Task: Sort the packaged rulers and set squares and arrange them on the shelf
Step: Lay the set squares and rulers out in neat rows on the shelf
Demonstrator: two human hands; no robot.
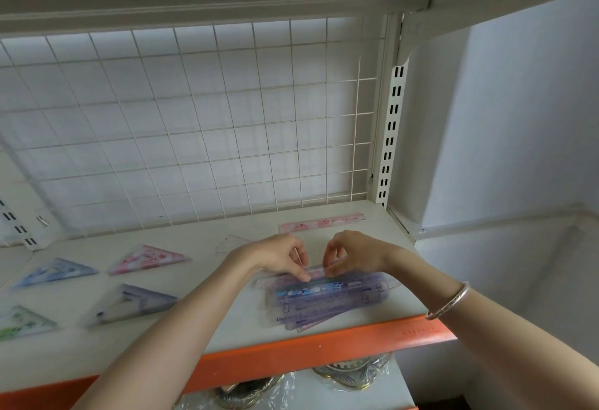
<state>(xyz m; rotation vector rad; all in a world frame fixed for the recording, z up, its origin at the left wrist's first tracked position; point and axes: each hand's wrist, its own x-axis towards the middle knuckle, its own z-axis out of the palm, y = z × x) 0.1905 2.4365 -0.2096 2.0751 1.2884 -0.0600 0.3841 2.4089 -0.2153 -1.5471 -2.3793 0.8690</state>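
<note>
Head view shows the left hand [278,257] and the right hand [353,254] meeting over a fanned pile of packaged rulers [327,302] near the orange front edge of the shelf [207,332], each with curled fingers pinching the pile's far edge. Behind them a pink ruler [321,223] lies along the wire grid [194,117], and to the left a clear set square [231,242], pink set square [149,259], blue set square [55,272], purple set square [133,302] and green set square [22,322] lie apart; a bracelet [449,301] circles the right wrist
</note>
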